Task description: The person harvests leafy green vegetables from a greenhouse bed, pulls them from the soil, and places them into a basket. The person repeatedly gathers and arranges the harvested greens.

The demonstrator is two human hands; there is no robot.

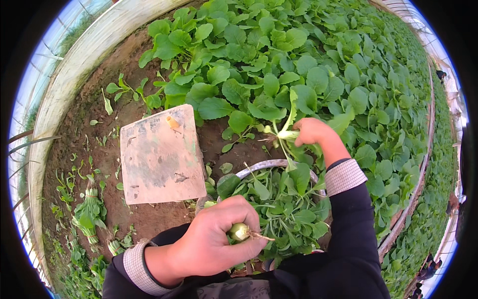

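Note:
My left hand is closed around a leafy green, whose pale stem base and thin root poke out between thumb and fingers. Its leaves are mostly hidden by the hand. Farther off to the right, my right hand grips another leafy green by its pale stems, at the edge of the planted bed. Between and below the hands stands a round container with a whitish rim, filled with loose leafy greens. The left hand is over its near left side.
A worn, square pinkish board with a small yellowish piece on it lies left of the container. Tied bundles of greens rest on the soil at the left. Dense leafy plants fill the far and right side, beside a pale curved wall.

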